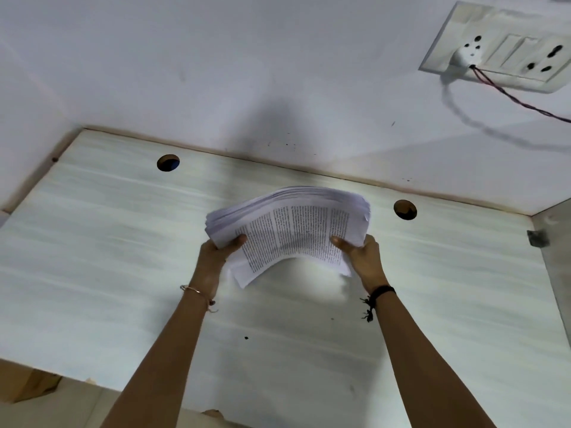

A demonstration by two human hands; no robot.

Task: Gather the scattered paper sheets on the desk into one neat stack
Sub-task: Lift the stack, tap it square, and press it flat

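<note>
— Over the middle of the pale, wood-grained desk top (123, 257), what do the hands have?

— A thick stack of white printed paper sheets (290, 223), bowed upward in an arch. The left hand (221, 248) grips its left edge, thumb on the top page and the other fingers hidden beneath. The right hand (360, 251) clasps the right edge the same way. Blur hides whether the lower edge touches the desk.

— What else is around?

— Two round cable holes, one well to the left (168, 162) and one near the stack's right side (405, 209). A small dark speck (246, 337) lies between the forearms. On the white wall (247, 72) behind, a white socket plate (509, 47) holds a white plug (466, 55), and a twisted red-and-black wire (519, 101) trails rightward from it.

— And the wrists?

— A thin metal bangle (194, 290) on the left, a black thread band (381, 291) on the right.
</note>
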